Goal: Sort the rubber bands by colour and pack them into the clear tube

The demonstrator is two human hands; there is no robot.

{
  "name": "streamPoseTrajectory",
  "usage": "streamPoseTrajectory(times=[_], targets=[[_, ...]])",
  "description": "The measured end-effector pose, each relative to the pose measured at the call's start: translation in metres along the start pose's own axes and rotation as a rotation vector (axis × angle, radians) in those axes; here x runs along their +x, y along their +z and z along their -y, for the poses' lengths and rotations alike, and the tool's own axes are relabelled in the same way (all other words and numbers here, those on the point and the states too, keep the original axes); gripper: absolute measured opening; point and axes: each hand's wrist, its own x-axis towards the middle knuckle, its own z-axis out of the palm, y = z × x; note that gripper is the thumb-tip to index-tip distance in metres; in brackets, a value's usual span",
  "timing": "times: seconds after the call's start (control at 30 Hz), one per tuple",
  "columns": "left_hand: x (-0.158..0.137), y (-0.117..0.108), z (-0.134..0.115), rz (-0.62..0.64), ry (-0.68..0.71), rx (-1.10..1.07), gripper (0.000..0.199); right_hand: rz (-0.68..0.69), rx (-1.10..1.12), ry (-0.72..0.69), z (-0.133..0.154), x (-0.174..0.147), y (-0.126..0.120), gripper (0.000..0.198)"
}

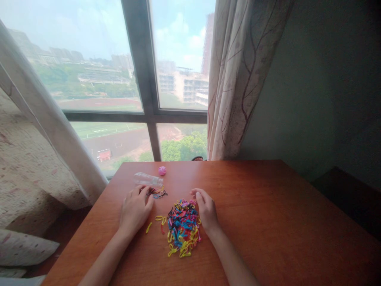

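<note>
A large heap of colourful elastic hair bands [183, 226] lies on the table between my hands, mostly blue, red, yellow, pink and black. My left hand [134, 209] rests at the left edge of a smaller pile of bands [160, 194], its thumb and fingers apart around some dark ones. My right hand [207, 209] is at the upper right of the large heap. Its fingers are bent in towards the thumb, and whatever they may hold is too small to make out. Loose yellow bands [160, 219] and a red one [162, 229] lie left of the heap.
A clear plastic bottle [149, 179] lies on its side behind my left hand. Close to its mouth sits a pink cap-like piece [162, 171]. The wooden table [268, 222] reaches to a window with curtains [235, 79] at its sides.
</note>
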Motion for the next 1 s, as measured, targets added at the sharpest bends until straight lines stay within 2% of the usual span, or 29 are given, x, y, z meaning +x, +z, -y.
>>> streamPoseTrajectory(times=[0.13,0.27,0.4,0.5,0.57,0.63,0.7,0.87,0.93,1.0], targets=[[-0.004,0.007,-0.024,0.037,0.145,-0.130,0.029,-0.002,-0.027,-0.014,-0.001,0.001,0.000,0.035],[-0.014,0.011,-0.059,0.092,0.297,-0.271,0.026,0.013,-0.038,-0.025,-0.002,0.000,0.000,0.036],[-0.027,0.005,-0.089,0.179,0.445,-0.391,0.031,0.021,-0.063,-0.045,-0.002,-0.001,-0.001,0.034],[-0.035,-0.005,-0.100,0.225,0.530,-0.458,0.038,0.027,-0.083,-0.055,-0.002,0.000,-0.002,0.034],[-0.039,-0.012,-0.098,0.216,0.562,-0.481,0.041,0.033,-0.098,-0.061,-0.002,0.000,-0.002,0.034],[-0.041,-0.017,-0.088,0.168,0.553,-0.458,0.040,0.040,-0.119,-0.065,-0.003,0.001,-0.002,0.035],[-0.043,-0.021,-0.067,0.099,0.496,-0.389,0.036,0.049,-0.152,-0.066,-0.005,0.002,-0.002,0.035],[-0.042,-0.027,0.013,-0.081,0.205,-0.115,0.031,0.119,-0.302,-0.084,-0.008,0.015,0.002,0.026],[-0.040,-0.027,0.043,-0.112,0.098,0.017,0.035,0.183,-0.389,-0.105,-0.006,0.025,0.009,0.023],[-0.037,-0.025,0.063,-0.100,0.053,0.109,0.043,0.255,-0.488,-0.135,-0.002,0.036,0.018,0.022]])
